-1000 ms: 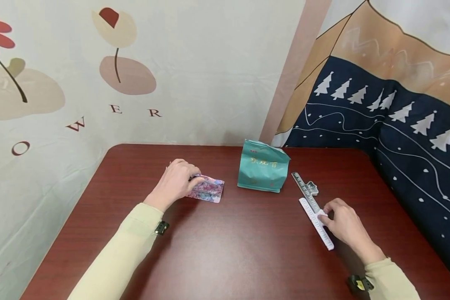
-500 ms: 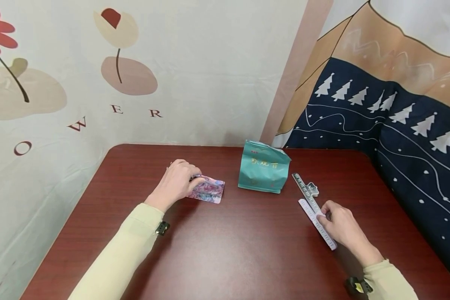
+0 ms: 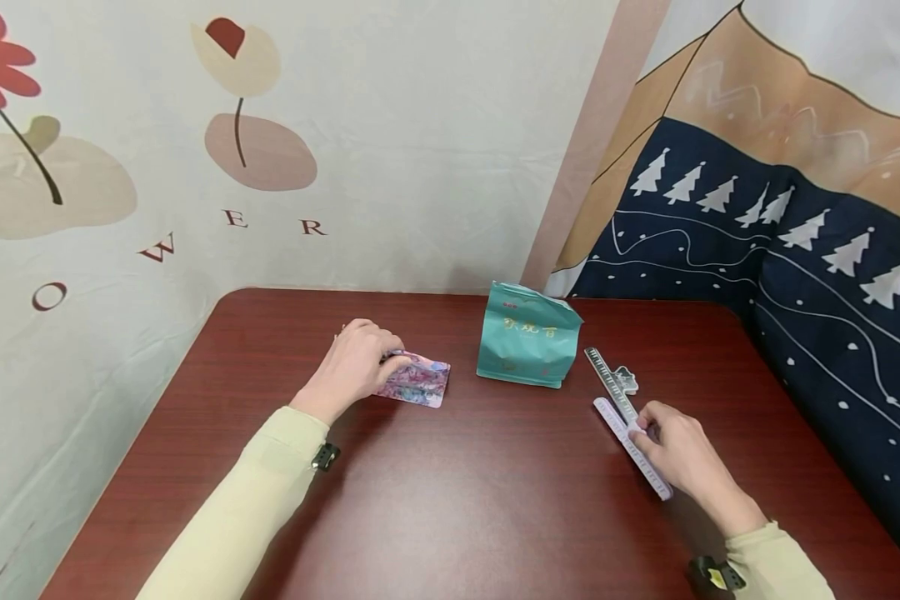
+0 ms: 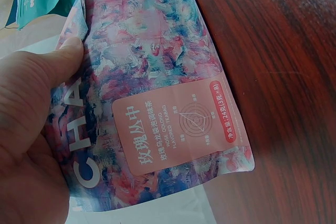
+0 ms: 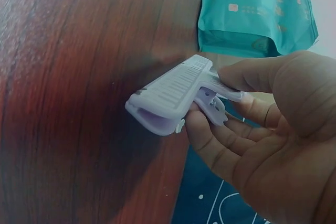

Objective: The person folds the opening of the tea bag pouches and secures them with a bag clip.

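On the left of the table, my left hand [image 3: 352,362] holds a pink and blue patterned tea pouch [image 3: 422,382] by its top edge. In the left wrist view the thumb presses along the side with the big white letters, and the pouch's printed label faces the camera. My right hand [image 3: 682,446] pinches the handle of a pale lilac bag clip [image 5: 170,90] between thumb and fingers. The clip's long ridged bar is close over the table, its jaw looking narrow. Just beyond, a grey clip [image 3: 607,379] with a clear handle lies on the table.
A green upright pouch [image 3: 528,337] with gold lettering stands at the back of the dark red-brown table [image 3: 457,517], between the hands. A pale printed cloth [image 3: 420,150] hangs behind, and a navy cloth with white trees [image 3: 817,300] borders the right side.
My right hand has moved slightly left, its fingers now gripping the lilac clip's handle more closely. The clip has turned a little. My left hand and its tea pouch stay in place.
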Motion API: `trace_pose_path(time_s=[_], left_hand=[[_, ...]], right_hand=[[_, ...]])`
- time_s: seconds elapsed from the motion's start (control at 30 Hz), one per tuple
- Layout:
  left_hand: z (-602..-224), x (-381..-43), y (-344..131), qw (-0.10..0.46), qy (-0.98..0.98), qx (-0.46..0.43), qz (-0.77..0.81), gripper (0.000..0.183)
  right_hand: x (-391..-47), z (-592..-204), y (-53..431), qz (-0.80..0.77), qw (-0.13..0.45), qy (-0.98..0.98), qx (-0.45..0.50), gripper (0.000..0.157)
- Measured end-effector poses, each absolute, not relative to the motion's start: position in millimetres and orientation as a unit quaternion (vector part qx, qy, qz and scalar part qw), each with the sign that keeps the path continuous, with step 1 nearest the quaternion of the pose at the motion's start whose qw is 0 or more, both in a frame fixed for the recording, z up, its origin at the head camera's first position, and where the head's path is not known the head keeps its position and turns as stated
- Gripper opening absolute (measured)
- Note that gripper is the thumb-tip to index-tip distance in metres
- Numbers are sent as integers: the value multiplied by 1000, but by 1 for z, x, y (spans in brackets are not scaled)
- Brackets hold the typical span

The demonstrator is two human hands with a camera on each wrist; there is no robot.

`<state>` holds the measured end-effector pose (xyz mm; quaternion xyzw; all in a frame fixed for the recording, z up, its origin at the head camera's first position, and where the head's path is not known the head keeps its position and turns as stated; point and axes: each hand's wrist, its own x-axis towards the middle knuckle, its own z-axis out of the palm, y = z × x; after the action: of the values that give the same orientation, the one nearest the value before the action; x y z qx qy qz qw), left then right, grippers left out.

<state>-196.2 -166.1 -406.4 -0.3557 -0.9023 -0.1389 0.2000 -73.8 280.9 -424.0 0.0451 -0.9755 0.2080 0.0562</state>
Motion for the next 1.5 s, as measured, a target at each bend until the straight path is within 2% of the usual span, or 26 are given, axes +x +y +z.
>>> trace_pose_path(time_s=[0.3, 0.87, 1.5], left_hand=[[-407, -197, -166, 198, -905, -351, -137, 21], [-407, -197, -167, 196, -906, -349, -135, 20], [-406, -196, -166, 195, -906, -350, -133, 21]], right_hand=[[-73, -419, 274, 206, 75, -974, 63, 19], [-80, -413, 261, 217, 65, -971, 80, 34], [-89, -408, 241, 247, 60, -963, 89, 37]])
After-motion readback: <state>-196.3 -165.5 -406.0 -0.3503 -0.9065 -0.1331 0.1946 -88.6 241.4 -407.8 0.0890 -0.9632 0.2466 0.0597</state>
